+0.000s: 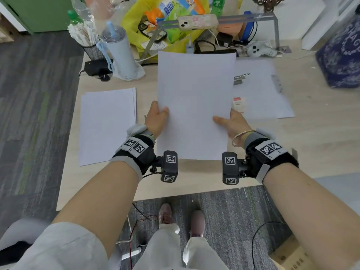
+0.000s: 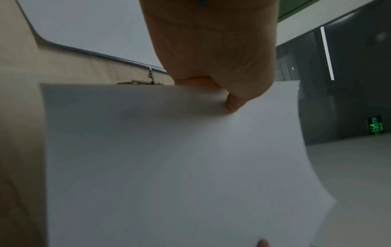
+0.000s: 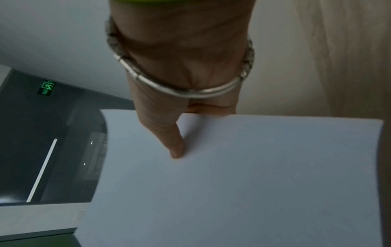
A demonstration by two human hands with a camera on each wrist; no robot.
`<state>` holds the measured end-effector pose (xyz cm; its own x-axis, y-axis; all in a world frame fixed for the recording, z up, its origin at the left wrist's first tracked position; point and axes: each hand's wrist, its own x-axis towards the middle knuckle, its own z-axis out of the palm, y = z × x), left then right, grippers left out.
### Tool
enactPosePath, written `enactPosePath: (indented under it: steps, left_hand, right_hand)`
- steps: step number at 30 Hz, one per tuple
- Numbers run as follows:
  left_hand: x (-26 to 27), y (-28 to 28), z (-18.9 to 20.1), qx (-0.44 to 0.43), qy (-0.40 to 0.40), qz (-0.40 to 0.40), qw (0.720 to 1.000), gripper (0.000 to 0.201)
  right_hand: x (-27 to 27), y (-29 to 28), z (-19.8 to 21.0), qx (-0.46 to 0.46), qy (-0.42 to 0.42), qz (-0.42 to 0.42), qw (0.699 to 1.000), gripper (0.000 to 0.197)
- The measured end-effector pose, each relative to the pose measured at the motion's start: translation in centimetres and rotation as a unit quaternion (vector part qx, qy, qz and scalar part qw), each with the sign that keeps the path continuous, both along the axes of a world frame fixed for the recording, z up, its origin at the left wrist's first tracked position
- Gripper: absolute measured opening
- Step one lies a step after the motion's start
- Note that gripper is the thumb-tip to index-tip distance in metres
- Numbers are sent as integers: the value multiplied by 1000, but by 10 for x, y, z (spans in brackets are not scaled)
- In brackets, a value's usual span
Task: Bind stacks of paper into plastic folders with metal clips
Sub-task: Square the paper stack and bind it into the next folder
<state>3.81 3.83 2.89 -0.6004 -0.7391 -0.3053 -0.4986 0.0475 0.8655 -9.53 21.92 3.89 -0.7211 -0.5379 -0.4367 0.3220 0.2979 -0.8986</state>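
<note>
fingers (image 2: 232, 103) of both hands pinch one paper stack (image 1: 194, 106) above the table (image 1: 311, 137).
left hand (image 1: 156, 118) grips its left edge, right hand (image 1: 236, 122) its right; metal clip (image 1: 241, 76) lies far right.

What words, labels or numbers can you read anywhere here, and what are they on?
"SHAG": partly readable, white letters on the blue bag; the rest is cut off.
Snack packets in the yellow bag: print too blurred.
Green exit sign: too small.
Small red-and-white box: unreadable.
Held paper: blank.
</note>
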Motion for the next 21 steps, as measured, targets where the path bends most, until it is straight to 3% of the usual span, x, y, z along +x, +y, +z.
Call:
enactPosePath:
  steps: [5,13,21]
  left_hand:
    - [7,-3,-5,10,14,24,1000,31]
    - [17,13,-3,-23,98,76,992,35]
    - [22,27,-37,-16,59,71,996,36]
  right_hand:
    - [3,0,-1,13,-18,16,1000,36]
    - [17,-13,11,-10,95,-27,995,30]
    - [41,-11,-23,17,81,-65,994,34]
